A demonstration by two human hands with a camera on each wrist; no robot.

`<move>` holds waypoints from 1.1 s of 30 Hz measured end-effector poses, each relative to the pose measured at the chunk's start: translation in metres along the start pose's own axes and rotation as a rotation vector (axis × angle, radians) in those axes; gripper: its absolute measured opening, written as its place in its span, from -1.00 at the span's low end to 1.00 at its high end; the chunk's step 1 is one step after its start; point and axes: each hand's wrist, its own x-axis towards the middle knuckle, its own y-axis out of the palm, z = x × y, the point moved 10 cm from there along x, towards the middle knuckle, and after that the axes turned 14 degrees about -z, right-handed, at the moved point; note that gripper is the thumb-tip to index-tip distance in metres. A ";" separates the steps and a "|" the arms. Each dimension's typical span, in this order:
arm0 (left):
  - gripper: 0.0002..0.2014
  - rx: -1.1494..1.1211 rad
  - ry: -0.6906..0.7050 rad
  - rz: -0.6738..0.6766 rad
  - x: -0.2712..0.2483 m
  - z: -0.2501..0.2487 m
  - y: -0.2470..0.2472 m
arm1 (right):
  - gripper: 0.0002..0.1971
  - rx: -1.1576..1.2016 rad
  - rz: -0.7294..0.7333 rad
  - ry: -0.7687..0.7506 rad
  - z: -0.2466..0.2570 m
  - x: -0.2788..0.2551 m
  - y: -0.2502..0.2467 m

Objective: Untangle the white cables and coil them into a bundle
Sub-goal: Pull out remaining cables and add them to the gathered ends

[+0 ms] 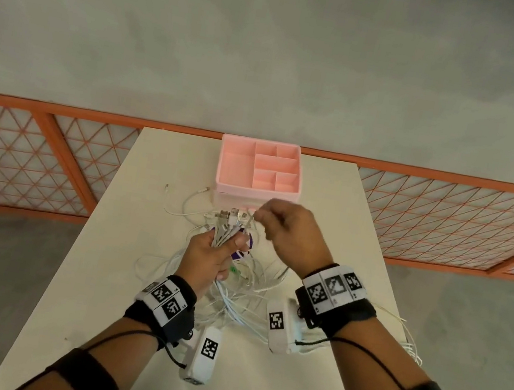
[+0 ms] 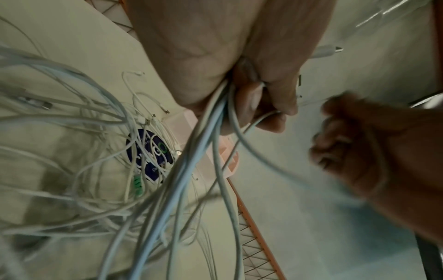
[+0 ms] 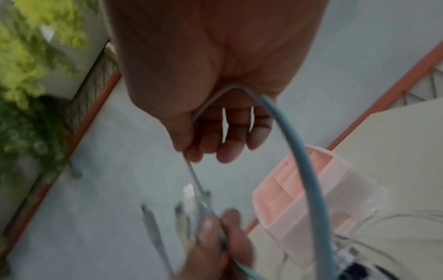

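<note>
Cables point(image 1: 227, 224) bunched inside left hand point(image 1: 209, 260) fingers point(image 1: 238, 242), plugs upward.

This looks like an open terrace or balcony rather than a room: a bare grey concrete floor point(image 1: 274, 44) spreads wide beyond a plain cream table point(image 1: 117, 290), and a low orange railing point(image 1: 50, 160) with diamond mesh panels runs across behind it. The right wrist view catches leafy green plants point(image 3: 26, 66) beyond that railing, lit by daylight. A pink compartment organiser point(image 1: 260, 168) on the table is the only furnishing, so it reads as a makeshift outdoor work spot
</note>
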 end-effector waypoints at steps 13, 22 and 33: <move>-0.94 0.089 0.030 -0.113 0.006 -0.004 -0.019 | -0.59 -0.526 -0.112 0.294 -0.051 0.010 -0.036; -0.94 0.150 0.044 -0.075 0.002 -0.001 -0.005 | -0.75 -0.465 0.308 -0.052 -0.037 -0.022 0.045; -0.85 0.150 -0.021 -0.113 0.007 0.017 -0.031 | -0.86 0.064 -0.527 0.267 -0.052 0.039 -0.093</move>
